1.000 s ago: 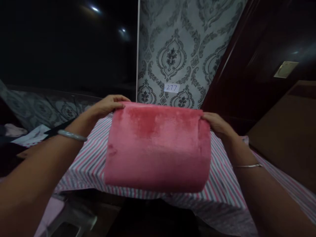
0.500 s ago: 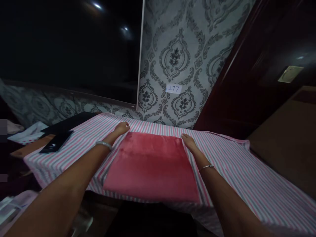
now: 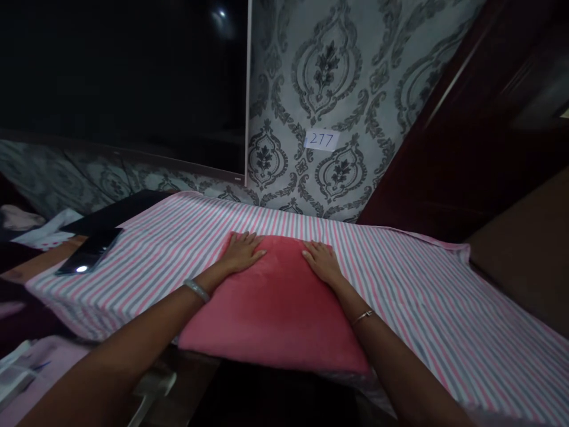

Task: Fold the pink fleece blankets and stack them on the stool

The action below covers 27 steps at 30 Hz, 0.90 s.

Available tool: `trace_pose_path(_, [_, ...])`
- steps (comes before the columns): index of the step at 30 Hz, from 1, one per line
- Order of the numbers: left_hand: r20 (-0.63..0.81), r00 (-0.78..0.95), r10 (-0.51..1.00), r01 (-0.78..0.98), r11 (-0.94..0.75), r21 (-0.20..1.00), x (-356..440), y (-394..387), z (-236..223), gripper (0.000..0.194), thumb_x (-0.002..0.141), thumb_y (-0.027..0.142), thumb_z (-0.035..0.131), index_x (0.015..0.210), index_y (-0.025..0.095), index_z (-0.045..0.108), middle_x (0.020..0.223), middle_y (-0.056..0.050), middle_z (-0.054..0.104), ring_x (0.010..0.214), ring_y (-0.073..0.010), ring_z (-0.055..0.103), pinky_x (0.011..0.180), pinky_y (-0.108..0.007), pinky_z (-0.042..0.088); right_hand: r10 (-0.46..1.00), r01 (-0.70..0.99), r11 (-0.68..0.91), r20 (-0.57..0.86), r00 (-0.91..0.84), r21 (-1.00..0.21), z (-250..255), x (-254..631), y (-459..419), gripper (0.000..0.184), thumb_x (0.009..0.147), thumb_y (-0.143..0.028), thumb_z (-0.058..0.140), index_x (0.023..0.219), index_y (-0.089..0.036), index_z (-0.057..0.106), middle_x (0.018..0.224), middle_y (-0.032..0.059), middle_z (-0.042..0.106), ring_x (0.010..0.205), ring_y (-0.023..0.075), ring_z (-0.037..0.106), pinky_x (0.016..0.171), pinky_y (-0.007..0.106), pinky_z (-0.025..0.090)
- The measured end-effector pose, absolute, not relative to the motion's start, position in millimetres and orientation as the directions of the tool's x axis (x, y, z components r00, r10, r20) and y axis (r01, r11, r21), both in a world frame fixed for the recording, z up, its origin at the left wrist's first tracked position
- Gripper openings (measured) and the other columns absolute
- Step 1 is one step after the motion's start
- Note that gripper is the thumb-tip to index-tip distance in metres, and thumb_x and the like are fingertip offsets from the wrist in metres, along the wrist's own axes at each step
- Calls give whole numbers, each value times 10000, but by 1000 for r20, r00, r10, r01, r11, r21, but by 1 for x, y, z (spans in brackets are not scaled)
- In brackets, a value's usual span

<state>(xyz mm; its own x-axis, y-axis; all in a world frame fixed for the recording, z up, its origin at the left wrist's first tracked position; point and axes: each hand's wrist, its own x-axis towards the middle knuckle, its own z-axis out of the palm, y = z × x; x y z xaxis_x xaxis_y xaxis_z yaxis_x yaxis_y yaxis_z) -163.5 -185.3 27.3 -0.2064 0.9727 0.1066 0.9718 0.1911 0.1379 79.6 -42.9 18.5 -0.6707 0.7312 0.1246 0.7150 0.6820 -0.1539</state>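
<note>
A soft, plush red-pink cloth, flat and roughly square, lies on a striped cloth that covers the table. My left hand rests palm down on its far left corner, fingers spread. Near the far right corner, my right hand lies flat on the same cloth, fingers stretched out. Neither hand grips anything. The near edge of the red-pink cloth reaches the table's front edge. Whether it is folded in layers I cannot tell.
A dark phone with a bright reflection lies at the table's left end. Behind stand a large black screen and patterned wallpaper with a paper label reading 277. A brown panel borders the right side.
Both hands have moved inward from the side edges of the red-pink cloth onto its top, and now lie flat with fingers spread. The view has shifted slightly.
</note>
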Motion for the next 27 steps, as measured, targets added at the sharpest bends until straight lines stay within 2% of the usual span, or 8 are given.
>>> trace_pose_path(6, [204,-170,964,984,154,96,-168,-185,10,627,1006,560,306,1503,202,441,1537,-160,466,1440,-353,383,1193,-625,194,717,694,697,217,-663,-183,-5,84,-34,531,1063,-483,288,1514,-259,453,1547,101,461,1451,316,361,1116,579,363])
trace_pose_path(10, [250,-161,955,985,139,104,-168,-185,7,623,1005,551,322,1501,193,440,1531,-171,467,1422,-363,398,1183,-638,203,715,691,698,242,-656,-188,-11,85,-31,538,1062,-485,280,1515,-253,455,1551,101,456,1450,322,360,1114,579,365])
trace_pose_path(15, [202,-181,962,983,170,71,-166,-186,9,654,1012,557,277,1541,186,376,1579,-174,400,1460,-361,348,1198,-626,174,727,700,686,220,-650,-200,-5,85,-36,528,1064,-457,283,1523,-250,442,1559,98,446,1464,320,339,1134,579,343])
trace_pose_path(21, [165,-204,965,978,194,74,-161,-186,15,658,1011,549,288,1564,196,338,1613,-174,340,1493,-361,297,1213,-613,143,743,720,669,194,-641,-184,5,85,-44,527,1065,-426,292,1554,-254,387,1607,97,369,1479,305,311,1152,574,324])
trace_pose_path(27, [106,-247,963,959,227,172,-161,-197,46,734,1003,564,308,1608,172,171,1652,-178,244,1541,-303,200,1236,-570,110,776,747,627,94,-623,-221,28,92,-48,582,1057,-485,265,1597,-268,286,1662,108,236,1521,318,218,1167,599,276])
